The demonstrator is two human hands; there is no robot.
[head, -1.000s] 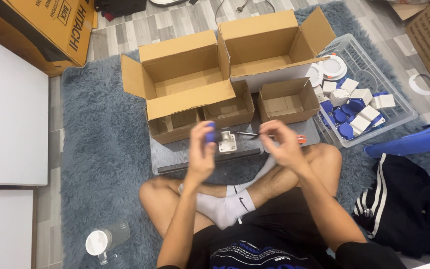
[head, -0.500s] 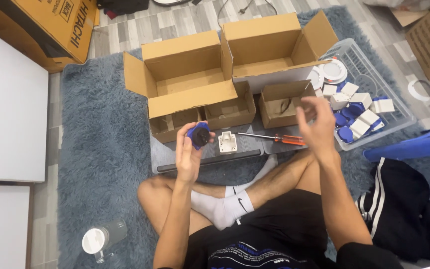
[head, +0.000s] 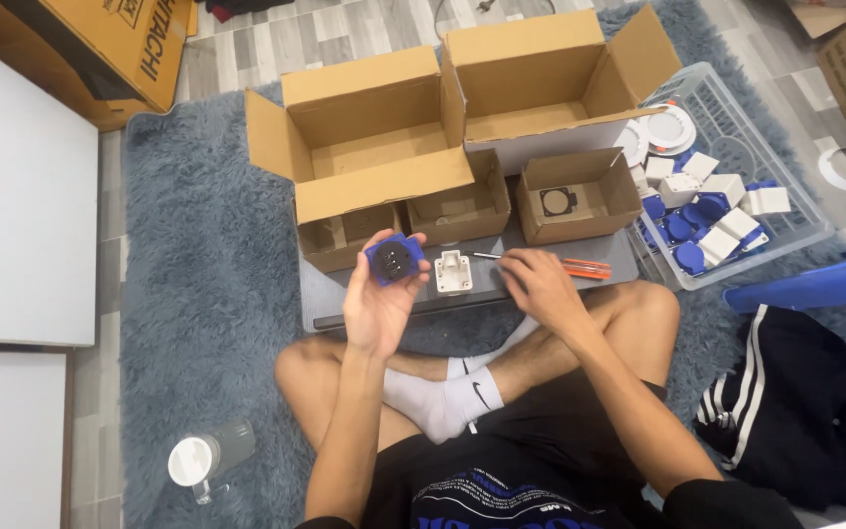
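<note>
The left hand (head: 376,299) is raised palm-up with its fingers curled around a small blue socket insert (head: 394,260), dark face turned toward the camera, thumb on one side edge and fingertips on the other, so the piece sits clasped and not just resting. The right hand (head: 538,286) lies lower and to the right, fingers bent down over the shaft of an orange-handled screwdriver (head: 560,265) that lies flat on the grey board (head: 345,294); whether those fingers have actually closed on the shaft or only lie on it I cannot tell. Between the two hands, just right of the left fingertips, a small white housing (head: 452,271) sits upright on the board. To do this step well, I would judge that the screwdriver is best taken near its orange grip, out beyond the right fingertips, not by the thin shaft, and the blue insert kept pinched by its edges so its face stays clear for the tip. Beyond the hands stand three small open cardboard boxes (head: 580,196), one with a dark frame inside, and two larger boxes (head: 374,137) behind them. Farther right, a clear plastic crate (head: 795,220) holds more blue and white socket parts. A capped bottle (head: 210,456) lies well left of the knees on the shaggy rug (head: 208,274).
</note>
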